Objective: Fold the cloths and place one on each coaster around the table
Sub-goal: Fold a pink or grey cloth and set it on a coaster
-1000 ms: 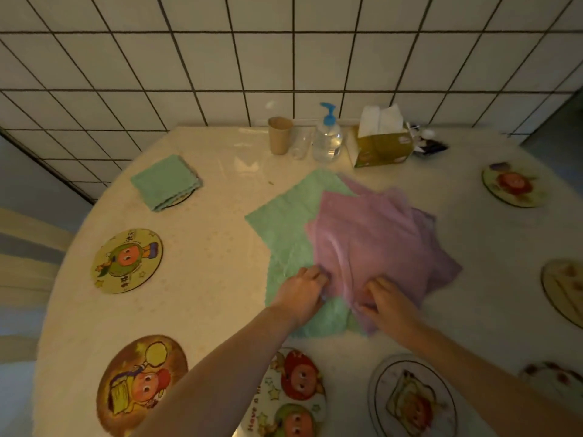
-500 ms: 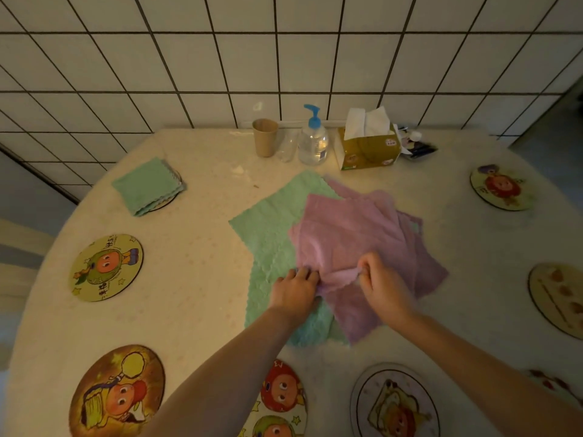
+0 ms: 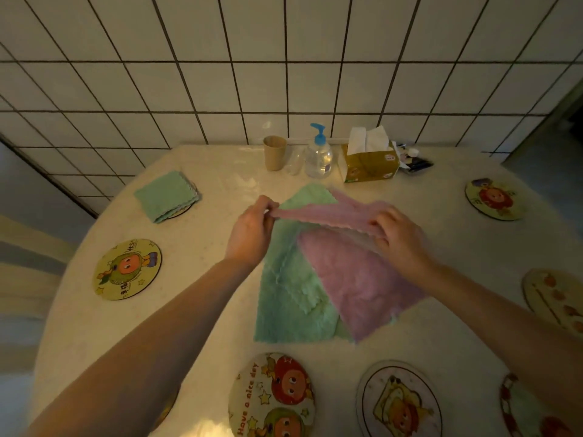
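A: Pink cloth (image 3: 328, 212), in the head view: who has it and where?

B: Both hands hold it up over the middle of the table (image 3: 220, 171). The left hand (image 3: 250, 233) pinches one corner between thumb and fingertips; the right hand (image 3: 399, 239) has its fingers curled round the far end, so the top edge is stretched between them.

A: And beneath it?

B: Another pink cloth (image 3: 359, 285) lies flat, overlapping a spread green cloth (image 3: 290, 288).

A: Any cloth already placed?

B: A folded green cloth (image 3: 165, 197) sits on a coaster at the far left. The cartoon coaster (image 3: 127, 269) near it is bare, as is the far right coaster (image 3: 495, 200).

A: By the wall?

B: A paper cup (image 3: 274, 152), a pump bottle (image 3: 318, 156) and a tissue box (image 3: 369, 164).
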